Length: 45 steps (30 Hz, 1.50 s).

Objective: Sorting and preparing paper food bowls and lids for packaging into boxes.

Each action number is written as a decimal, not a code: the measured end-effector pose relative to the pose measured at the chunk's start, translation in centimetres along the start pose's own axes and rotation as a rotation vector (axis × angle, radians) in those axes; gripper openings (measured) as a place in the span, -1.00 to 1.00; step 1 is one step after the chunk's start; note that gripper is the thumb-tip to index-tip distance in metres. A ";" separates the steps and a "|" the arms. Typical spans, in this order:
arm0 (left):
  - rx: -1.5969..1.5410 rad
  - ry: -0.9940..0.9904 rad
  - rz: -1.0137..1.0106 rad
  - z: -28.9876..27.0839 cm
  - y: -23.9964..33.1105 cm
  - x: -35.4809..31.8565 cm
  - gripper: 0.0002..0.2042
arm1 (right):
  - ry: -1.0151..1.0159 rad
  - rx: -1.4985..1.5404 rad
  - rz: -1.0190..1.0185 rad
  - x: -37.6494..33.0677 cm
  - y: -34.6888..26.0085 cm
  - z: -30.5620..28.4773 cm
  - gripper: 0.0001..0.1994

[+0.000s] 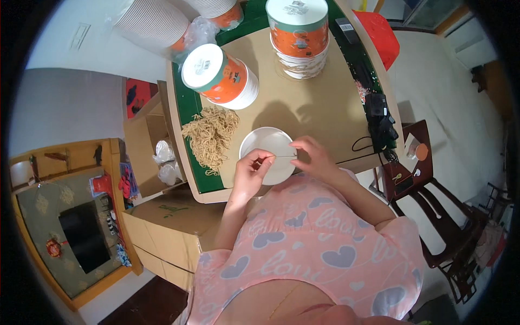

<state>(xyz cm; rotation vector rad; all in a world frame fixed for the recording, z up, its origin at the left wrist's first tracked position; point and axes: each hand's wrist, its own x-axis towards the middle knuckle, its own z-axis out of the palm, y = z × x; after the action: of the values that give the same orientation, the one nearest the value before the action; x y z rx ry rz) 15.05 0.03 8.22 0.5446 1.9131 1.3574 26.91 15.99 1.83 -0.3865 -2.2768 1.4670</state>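
Observation:
A thin pale string (284, 156) stretches between my two hands, above a round white paper tub (266, 136) at the table's near edge. My left hand (252, 169) pinches one end between thumb and fingertips. At the other end, the curled fingers of my right hand (317, 158) hold the string; their exact grip is partly hidden. Left of the tub lies a tangled heap of tan strings (211, 138). Behind that heap, a stack of orange, green and white paper tubs (233, 81) leans to one side.
Farther back stands another stack of paper tubs (299, 38) with strings around its lower part. More nested tubs (151, 27) are at the far left. Black devices and cables (377, 108) line the table's right edge. Cardboard boxes (168, 222) stand at left, a dark wooden chair (428, 184) at right.

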 end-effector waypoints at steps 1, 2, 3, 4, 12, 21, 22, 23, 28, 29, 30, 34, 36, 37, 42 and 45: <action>0.014 -0.034 -0.014 0.2 0.0 0.2 -0.93 | -0.023 -0.026 -0.055 0.9 -1.4 -0.1 -0.86; 0.002 -0.021 -0.010 0.4 -0.1 0.5 -0.93 | -0.048 -0.053 -0.112 1.7 -2.1 -0.3 -0.86; -0.002 -0.032 0.046 0.6 -0.2 0.8 -0.89 | -0.064 -0.058 -0.123 2.4 -1.7 -0.2 -0.86; 0.000 -0.038 0.103 0.6 -0.1 1.0 -0.85 | -0.109 -0.035 -0.161 3.4 -0.9 0.2 -0.85; 0.495 0.391 0.265 -5.9 -6.4 6.3 -0.75 | -0.178 0.079 0.243 7.6 7.9 3.3 -0.91; -0.080 -0.107 -0.588 -5.6 -13.9 7.6 -0.58 | -0.281 0.148 0.635 2.7 19.9 7.3 -0.74; -0.095 -0.091 -0.578 -5.6 -13.5 7.0 -0.58 | -0.245 0.308 0.513 2.1 18.8 7.6 -0.73; -0.068 -0.072 -0.528 -5.6 -13.2 6.6 -0.57 | -0.259 0.296 0.497 3.3 17.2 6.7 -0.73; 0.020 0.144 0.014 -6.1 -5.9 7.1 -0.62 | -0.488 -0.377 0.265 10.6 4.5 -1.2 -0.67; -0.028 0.155 0.128 -5.8 -1.7 6.9 -0.63 | -0.276 -0.394 0.164 11.5 2.0 -3.5 -0.68; -0.076 0.173 0.237 -5.6 2.5 6.5 -0.60 | -0.072 -0.403 0.058 12.2 -0.5 -5.5 -0.67; 0.257 0.317 0.853 -5.6 11.5 8.0 -0.52 | 0.152 -0.453 -0.039 15.3 -15.5 -12.0 -0.56; 0.303 0.388 0.971 -4.3 15.5 9.4 -0.49 | 0.214 -0.500 -0.082 18.1 -14.8 -14.8 -0.57; 0.291 0.408 1.075 -3.7 16.4 10.5 -0.48 | 0.234 -0.328 -0.016 19.4 -15.8 -15.2 -0.58; 0.379 0.575 1.333 0.0 17.5 17.0 -0.38 | 0.257 0.015 -0.139 27.0 -10.5 -19.0 -0.61; 0.371 0.443 1.231 1.8 15.4 18.9 -0.45 | 0.266 0.043 -0.094 28.8 -5.7 -19.7 -0.61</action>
<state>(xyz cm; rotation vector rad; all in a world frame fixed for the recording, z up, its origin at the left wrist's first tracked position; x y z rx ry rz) 3.06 19.75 16.39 1.9680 2.2587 1.9274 10.77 42.04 19.51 -0.4278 -2.0228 1.3296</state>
